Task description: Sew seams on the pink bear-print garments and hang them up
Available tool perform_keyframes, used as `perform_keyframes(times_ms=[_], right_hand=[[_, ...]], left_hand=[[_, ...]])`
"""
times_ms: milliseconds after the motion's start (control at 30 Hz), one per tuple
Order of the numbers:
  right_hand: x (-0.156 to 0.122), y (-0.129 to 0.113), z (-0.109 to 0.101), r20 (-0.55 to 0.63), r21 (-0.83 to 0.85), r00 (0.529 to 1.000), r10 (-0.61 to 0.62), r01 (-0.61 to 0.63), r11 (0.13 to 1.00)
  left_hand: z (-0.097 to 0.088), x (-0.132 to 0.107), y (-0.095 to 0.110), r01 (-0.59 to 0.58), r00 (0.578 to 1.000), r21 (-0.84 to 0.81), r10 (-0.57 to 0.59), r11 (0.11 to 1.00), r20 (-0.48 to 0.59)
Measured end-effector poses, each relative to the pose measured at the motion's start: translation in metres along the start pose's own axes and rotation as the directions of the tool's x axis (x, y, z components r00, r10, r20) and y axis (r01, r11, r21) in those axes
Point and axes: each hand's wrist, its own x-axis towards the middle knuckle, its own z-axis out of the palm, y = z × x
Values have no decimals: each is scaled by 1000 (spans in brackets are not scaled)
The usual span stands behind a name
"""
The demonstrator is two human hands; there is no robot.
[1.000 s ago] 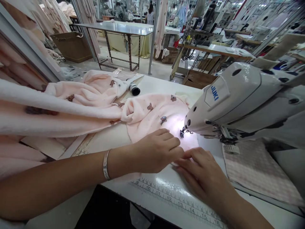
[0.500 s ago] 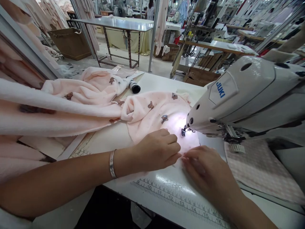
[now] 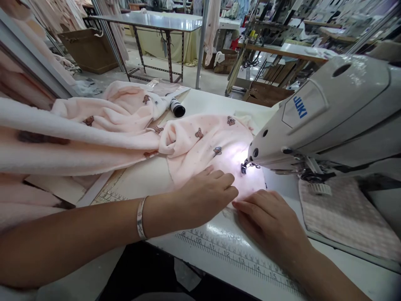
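Pink plush fabric [image 3: 191, 161] printed with small brown bears lies across the sewing table, its right end beneath the presser foot [image 3: 244, 167] of a white sewing machine [image 3: 332, 108]. The lamp lights the cloth brightly around the foot. My left hand [image 3: 208, 194] has its fingers curled closed on the fabric's near edge, left of and nearer than the foot. Close beside it, my right hand [image 3: 266, 213] pinches the same edge between thumb and fingers. The fingertips of both hands almost meet. What lies under the right palm is hidden.
A printed ruler scale [image 3: 232, 255] runs along the near table edge. A black-and-white striped cylinder [image 3: 177, 108] lies behind the fabric. Checked pink cloth [image 3: 347, 217] sits under the machine at right. Beyond are a metal-topped table [image 3: 150, 21], a pole and a cardboard box [image 3: 87, 50].
My right hand has shifted slightly left, its fingers settling on the fabric edge. My left hand stays nearly in place on the cloth. The camera view has tilted a little.
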Motion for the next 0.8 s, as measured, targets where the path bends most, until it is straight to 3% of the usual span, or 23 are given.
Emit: perform_keyframes(times_ms=[167, 300, 400, 567, 700, 800], right_hand=[[-1, -4, 1, 3, 5, 1000, 12, -12, 1000], [-6, -10, -3, 121, 76, 991, 58, -67, 995], [-10, -10, -7, 178, 84, 982, 70, -86, 993], [-5, 17, -5, 119, -27, 987, 109, -106, 994], [-2, 43, -6, 49, -114, 995, 92, -86, 990], [-1, 46, -7, 25, -148, 999, 39, -35, 988]], left_hand=[[-7, -1, 2, 80, 996, -50, -78, 996, 43], [-21, -3, 8, 98, 994, -166, -89, 981, 58], [-16, 1, 8, 137, 990, -168, -137, 976, 8], [6, 27, -14, 117, 993, -47, -117, 992, -4], [2, 42, -23, 138, 990, -29, -139, 990, -22], [0, 41, -21, 120, 991, -12, -121, 993, -53]])
